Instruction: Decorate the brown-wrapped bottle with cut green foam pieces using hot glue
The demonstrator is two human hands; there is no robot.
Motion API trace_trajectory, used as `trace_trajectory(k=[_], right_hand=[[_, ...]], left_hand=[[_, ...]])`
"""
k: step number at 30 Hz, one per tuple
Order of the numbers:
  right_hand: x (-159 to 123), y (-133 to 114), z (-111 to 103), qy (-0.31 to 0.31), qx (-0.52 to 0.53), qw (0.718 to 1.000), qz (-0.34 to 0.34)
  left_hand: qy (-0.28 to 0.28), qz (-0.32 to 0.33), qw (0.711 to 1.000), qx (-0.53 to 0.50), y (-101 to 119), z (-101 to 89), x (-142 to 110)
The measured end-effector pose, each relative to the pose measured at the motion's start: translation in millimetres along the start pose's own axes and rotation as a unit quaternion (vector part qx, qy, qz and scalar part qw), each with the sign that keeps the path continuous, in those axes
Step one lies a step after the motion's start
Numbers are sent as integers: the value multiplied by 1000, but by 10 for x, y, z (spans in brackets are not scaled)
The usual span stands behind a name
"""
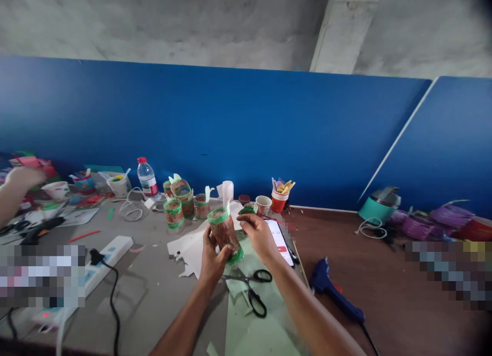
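My left hand (212, 257) is wrapped round a brown cup (224, 232) with green bands at its rim and base. The cup is tilted a little, and a pale leaf-shaped piece stands up at its rim. Just right of the rim, my right hand (262, 237) has thumb and forefinger pinched together; whatever is between them is too small to make out. Black-handled scissors (246, 280) lie below the cup on pale green paper (265, 325). Behind, on the left, stand similar brown-and-green cups (174, 215), some with pale leaf shapes.
A phone (283, 248) lies beside my right hand. Farther right is a blue glue gun (338, 294) with its cord. On the left are a power strip (111, 256), a water bottle (148, 180) and another person's hand (25, 179). A red cup of sticks (280, 201) stands by the blue partition (246, 125).
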State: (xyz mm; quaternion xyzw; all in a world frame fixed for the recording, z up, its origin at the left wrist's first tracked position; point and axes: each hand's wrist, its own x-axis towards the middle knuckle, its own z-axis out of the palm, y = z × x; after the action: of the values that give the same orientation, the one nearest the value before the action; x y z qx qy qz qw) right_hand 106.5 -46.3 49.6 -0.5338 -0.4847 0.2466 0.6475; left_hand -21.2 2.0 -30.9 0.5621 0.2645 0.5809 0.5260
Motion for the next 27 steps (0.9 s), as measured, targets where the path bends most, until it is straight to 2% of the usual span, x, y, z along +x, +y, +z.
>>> trace_trajectory(k=[6, 11, 22, 27], right_hand=[[-47, -11, 10, 6, -39, 996, -75], [-89, -28, 36, 19, -112, 981, -156], [-124, -64, 58, 1, -167, 961, -222], [-141, -73, 60, -13, -186, 955, -230]], left_hand=[[-9, -10, 999, -36, -60, -8, 21], [-23, -21, 996, -78, -91, -8, 38], [-35, -29, 995, -88, -104, 3, 38], [-46, -17, 996, -77, -112, -9, 33]])
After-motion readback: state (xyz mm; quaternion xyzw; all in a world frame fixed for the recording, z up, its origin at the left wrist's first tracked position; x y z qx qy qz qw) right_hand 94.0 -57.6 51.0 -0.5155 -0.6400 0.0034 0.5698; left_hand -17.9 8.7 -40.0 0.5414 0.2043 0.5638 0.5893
